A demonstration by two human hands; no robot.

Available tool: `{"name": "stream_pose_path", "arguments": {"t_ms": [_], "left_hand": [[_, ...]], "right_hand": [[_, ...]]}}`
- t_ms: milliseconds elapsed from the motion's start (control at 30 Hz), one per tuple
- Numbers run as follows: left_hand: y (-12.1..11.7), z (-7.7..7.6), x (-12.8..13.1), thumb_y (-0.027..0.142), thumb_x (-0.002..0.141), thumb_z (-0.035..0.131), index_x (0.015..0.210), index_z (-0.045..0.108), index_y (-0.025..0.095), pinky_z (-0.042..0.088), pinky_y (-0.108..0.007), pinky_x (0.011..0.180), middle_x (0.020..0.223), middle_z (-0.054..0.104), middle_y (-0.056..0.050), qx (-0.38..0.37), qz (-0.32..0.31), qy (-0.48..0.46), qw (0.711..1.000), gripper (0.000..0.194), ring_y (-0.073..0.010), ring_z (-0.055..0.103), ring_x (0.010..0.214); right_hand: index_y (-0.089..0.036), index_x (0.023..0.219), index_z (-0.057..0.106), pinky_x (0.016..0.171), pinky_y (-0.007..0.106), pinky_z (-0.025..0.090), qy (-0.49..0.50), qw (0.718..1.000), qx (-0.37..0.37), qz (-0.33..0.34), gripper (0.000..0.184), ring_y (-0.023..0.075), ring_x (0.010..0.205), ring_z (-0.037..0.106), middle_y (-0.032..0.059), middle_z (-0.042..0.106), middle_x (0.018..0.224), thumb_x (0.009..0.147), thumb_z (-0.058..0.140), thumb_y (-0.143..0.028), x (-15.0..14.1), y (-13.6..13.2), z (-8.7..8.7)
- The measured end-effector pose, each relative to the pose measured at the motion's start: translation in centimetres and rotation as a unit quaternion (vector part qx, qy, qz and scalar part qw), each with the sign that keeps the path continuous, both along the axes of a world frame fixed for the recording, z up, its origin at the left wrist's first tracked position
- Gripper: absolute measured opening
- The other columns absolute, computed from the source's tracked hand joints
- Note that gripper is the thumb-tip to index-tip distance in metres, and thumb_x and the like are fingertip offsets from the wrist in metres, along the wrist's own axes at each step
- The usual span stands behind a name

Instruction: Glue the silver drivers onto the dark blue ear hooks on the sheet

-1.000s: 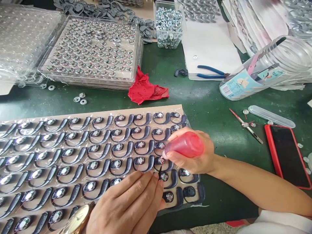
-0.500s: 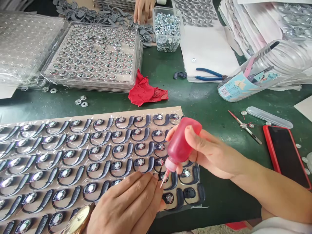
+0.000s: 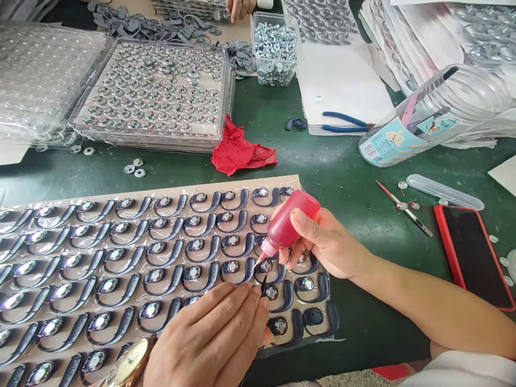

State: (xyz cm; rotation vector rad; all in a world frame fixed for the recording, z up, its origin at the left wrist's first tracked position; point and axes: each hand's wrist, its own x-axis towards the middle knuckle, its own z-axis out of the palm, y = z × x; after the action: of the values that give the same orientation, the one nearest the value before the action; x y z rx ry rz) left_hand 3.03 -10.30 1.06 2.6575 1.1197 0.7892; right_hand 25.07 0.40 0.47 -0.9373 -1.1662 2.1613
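Note:
My right hand [image 3: 322, 231] is closed round a soft bottle of red liquid [image 3: 292, 217], tilted with its thin nozzle pointing down and left. The nozzle tip is beside a round silver speaker [image 3: 266, 266] seated in a dark curved plastic shell. My left hand [image 3: 217, 328] rests low over the sheet, fingers pressed together on what looks like tweezers; only their dark pointed tip [image 3: 264, 285] shows, just below that speaker. Rows of similar dark shells with speakers [image 3: 157, 247] lie on a film-covered cardboard sheet [image 3: 242, 185]. My left hand hides some of them.
Behind the sheet are a red cloth [image 3: 239, 150], clear trays of speakers [image 3: 153, 86] and a tub of small metal parts [image 3: 276, 51]. Pliers [image 3: 346, 122], a tilted clear jar [image 3: 419, 121] and a phone [image 3: 475, 252] lie right. A co-worker's hand [image 3: 239, 8] is at the far edge.
My right hand has moved the red bottle left and slightly up, carrying its nozzle from beside my left fingertips to the speaker above them. My left hand has stayed nearly still.

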Motion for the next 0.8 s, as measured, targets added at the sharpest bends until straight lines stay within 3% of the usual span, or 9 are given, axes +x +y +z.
{"name": "stream_pose_path", "arguments": {"t_ms": [67, 167, 267, 367, 467, 800], "left_hand": [[-0.1, -0.1, 0.0, 0.017, 0.101, 0.049, 0.104, 0.07, 0.013, 0.056, -0.03, 0.094, 0.103, 0.078, -0.001, -0.005, -0.005, 0.003, 1.0, 0.021, -0.0166, 0.074, 0.098], [-0.5, -0.6, 0.2, 0.017, 0.101, 0.049, 0.105, 0.07, 0.012, 0.05, -0.031, 0.104, 0.106, 0.077, -0.003, -0.001, 0.007, -0.021, 1.0, 0.022, -0.0164, 0.072, 0.102], [-0.9, -1.2, 0.3, 0.017, 0.102, 0.047, 0.105, 0.071, 0.011, 0.043, -0.033, 0.112, 0.107, 0.076, -0.004, 0.003, 0.022, -0.049, 0.999, 0.025, -0.0162, 0.07, 0.106], [-1.1, -1.5, 0.4, 0.017, 0.102, 0.046, 0.105, 0.07, 0.011, 0.041, -0.032, 0.115, 0.108, 0.076, -0.004, 0.002, 0.026, -0.06, 0.998, 0.025, -0.0157, 0.068, 0.108], [-1.0, -1.5, 0.3, 0.017, 0.103, 0.043, 0.105, 0.07, 0.011, 0.04, -0.032, 0.115, 0.109, 0.076, -0.004, 0.0, 0.026, -0.067, 0.997, 0.028, -0.0153, 0.068, 0.109], [-0.9, -1.3, 0.2, 0.016, 0.103, 0.043, 0.106, 0.069, 0.01, 0.041, -0.033, 0.116, 0.11, 0.076, -0.005, 0.01, 0.021, -0.066, 0.998, 0.027, -0.0165, 0.068, 0.109]], "right_hand": [[-0.018, 0.089, 0.068, 0.05, 0.019, 0.056, -0.01, 0.997, 0.053, -0.052, 0.027, 0.0136, 0.062, 0.07, 0.0024, 0.072, 0.072, 0.091, 0.066, -0.045, -0.1, -0.5, -0.1], [-0.019, 0.086, 0.067, 0.053, 0.024, 0.057, -0.055, 0.973, 0.193, -0.118, 0.014, 0.0147, 0.056, 0.068, 0.0005, 0.07, 0.064, 0.085, 0.074, -0.031, -0.4, -1.3, -0.2], [-0.02, 0.079, 0.066, 0.053, 0.026, 0.056, -0.106, 0.918, 0.347, -0.161, 0.014, 0.0144, 0.053, 0.065, 0.0002, 0.069, 0.062, 0.08, 0.078, -0.027, -0.6, -1.6, -0.5], [-0.02, 0.075, 0.066, 0.05, 0.024, 0.054, -0.141, 0.86, 0.454, -0.184, 0.018, 0.0133, 0.054, 0.064, 0.0003, 0.068, 0.065, 0.076, 0.081, -0.03, -0.8, -1.5, -0.9], [-0.019, 0.077, 0.067, 0.05, 0.022, 0.054, -0.145, 0.833, 0.503, -0.177, 0.018, 0.0122, 0.055, 0.064, 0.0006, 0.067, 0.068, 0.077, 0.079, -0.032, -0.9, -1.3, -1.2], [-0.02, 0.083, 0.065, 0.051, 0.022, 0.054, -0.176, 0.809, 0.54, -0.15, 0.017, 0.013, 0.056, 0.064, -0.0005, 0.065, 0.066, 0.078, 0.078, -0.031, -0.8, -1.3, -1.1]]}}
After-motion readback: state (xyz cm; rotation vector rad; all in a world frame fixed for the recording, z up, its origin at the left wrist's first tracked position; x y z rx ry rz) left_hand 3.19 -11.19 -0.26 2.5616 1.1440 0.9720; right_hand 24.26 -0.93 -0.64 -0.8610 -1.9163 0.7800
